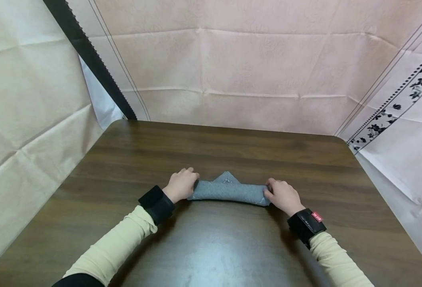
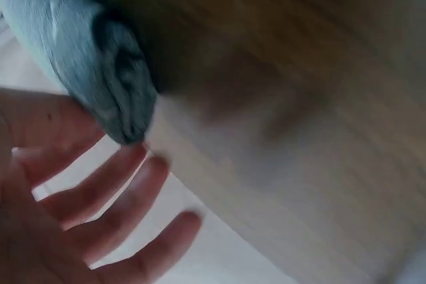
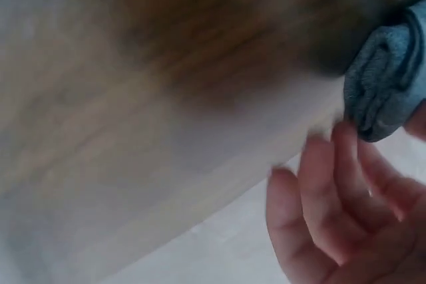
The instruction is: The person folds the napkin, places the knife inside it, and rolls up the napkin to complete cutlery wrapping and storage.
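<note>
A blue-grey rolled cloth [image 1: 228, 192] lies across the middle of the table, with a small triangular corner pointing up from its far side. My left hand [image 1: 182, 184] holds its left end between thumb and fingers. At the opposite end, my right hand [image 1: 283, 196] pinches the roll, thumb on the near side. Spiral layers show at the end of the cloth [image 2: 123, 84] in the left wrist view, where the other fingers of the left hand [image 2: 86, 197] spread loosely. In the right wrist view, the right hand's fingers [image 3: 316, 191] curve beside the layered end of the cloth [image 3: 383, 78].
The brown wooden table [image 1: 203, 147] has rounded far corners. Behind it hangs a creased pale sheet [image 1: 232, 67], with further cloth on both sides. A dark band [image 1: 92, 59] runs down the left sheet, and a black floral border [image 1: 393, 107] crosses the right one.
</note>
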A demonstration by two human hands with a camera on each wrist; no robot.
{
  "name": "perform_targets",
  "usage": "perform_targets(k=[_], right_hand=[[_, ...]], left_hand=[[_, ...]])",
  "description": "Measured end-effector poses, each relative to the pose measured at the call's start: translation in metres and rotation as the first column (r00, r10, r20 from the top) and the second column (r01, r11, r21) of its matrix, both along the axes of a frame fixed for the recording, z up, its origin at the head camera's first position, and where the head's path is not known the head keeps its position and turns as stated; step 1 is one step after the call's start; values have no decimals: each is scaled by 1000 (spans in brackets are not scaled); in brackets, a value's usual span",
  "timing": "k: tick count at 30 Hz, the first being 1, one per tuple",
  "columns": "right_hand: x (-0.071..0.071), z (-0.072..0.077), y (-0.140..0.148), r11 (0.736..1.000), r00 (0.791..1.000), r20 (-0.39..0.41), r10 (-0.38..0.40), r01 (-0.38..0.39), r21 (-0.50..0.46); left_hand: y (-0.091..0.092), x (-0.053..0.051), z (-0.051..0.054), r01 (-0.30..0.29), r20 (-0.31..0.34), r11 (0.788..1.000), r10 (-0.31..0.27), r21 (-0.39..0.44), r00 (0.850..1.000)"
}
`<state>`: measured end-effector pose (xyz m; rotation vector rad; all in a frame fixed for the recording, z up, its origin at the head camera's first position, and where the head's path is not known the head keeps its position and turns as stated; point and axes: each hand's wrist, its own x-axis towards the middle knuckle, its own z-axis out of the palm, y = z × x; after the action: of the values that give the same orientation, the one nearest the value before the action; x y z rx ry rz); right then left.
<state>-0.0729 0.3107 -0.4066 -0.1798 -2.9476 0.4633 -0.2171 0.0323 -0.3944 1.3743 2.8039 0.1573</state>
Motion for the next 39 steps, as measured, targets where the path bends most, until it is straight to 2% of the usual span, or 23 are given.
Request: perform_targets(k=[2, 3, 5, 6, 8, 11, 14, 17, 21, 23, 25, 27, 28, 30, 32, 34, 36, 37, 39], right_hand=[[0, 0, -4, 997, 991, -127, 39, -29, 78], [0, -1, -7, 991, 979, -189, 74, -52, 120], [0, -2, -14, 976, 944, -287, 165, -115, 185], [0, -3, -18, 966, 926, -309, 219, -161, 203], [1, -4, -26, 946, 905, -302, 300, -240, 220], [0, -7, -37, 925, 906, -241, 348, -289, 247], [-5, -11, -44, 903, 920, -192, 343, -266, 338], [-9, -15, -47, 878, 921, -179, 345, -249, 409], [-6, -14, -47, 878, 919, -170, 356, -267, 397], [-1, -9, -46, 886, 918, -149, 368, -299, 354], [4, -3, -44, 899, 919, -107, 380, -340, 274], [7, 3, -40, 909, 916, -57, 396, -384, 160], [8, 7, -37, 911, 914, -28, 406, -401, 100], [7, 13, -31, 902, 903, 17, 430, -430, -35], [4, 18, -25, 882, 888, 44, 459, -449, -143], [0, 20, -19, 865, 877, 54, 477, -458, -207], [-5, 19, -15, 860, 878, 52, 476, -451, -239], [-7, 19, -13, 862, 882, 45, 469, -446, -242], [-12, 19, -11, 875, 896, 31, 443, -424, -233]], left_hand=[[4, 7, 0, 52, -82, 999, -52, 4, 995], [6, 11, 1, 89, -119, 996, -87, 5, 989], [9, 20, 1, 169, -161, 986, -165, 13, 973], [10, 24, 0, 201, -168, 979, -195, 19, 966], [13, 31, -1, 245, -180, 969, -238, 17, 954], [16, 36, -4, 256, -186, 967, -253, -8, 949], [20, 36, -6, 242, -195, 969, -246, -46, 949], [22, 36, -7, 232, -221, 970, -242, -68, 945], [21, 38, -6, 263, -234, 961, -275, -84, 932], [18, 39, -4, 302, -181, 951, -310, -73, 933], [15, 37, 2, 337, -79, 940, -340, -49, 937], [12, 32, 8, 367, 51, 930, -366, -10, 929], [10, 29, 11, 376, 126, 926, -375, 17, 918], [9, 21, 17, 385, 257, 921, -386, 55, 886], [8, 12, 20, 386, 358, 918, -393, 94, 847], [8, 3, 20, 379, 420, 917, -395, 127, 817], [8, -4, 17, 364, 436, 920, -390, 145, 811], [9, -7, 16, 352, 432, 924, -382, 152, 817], [10, -11, 15, 325, 403, 933, -360, 153, 841]])
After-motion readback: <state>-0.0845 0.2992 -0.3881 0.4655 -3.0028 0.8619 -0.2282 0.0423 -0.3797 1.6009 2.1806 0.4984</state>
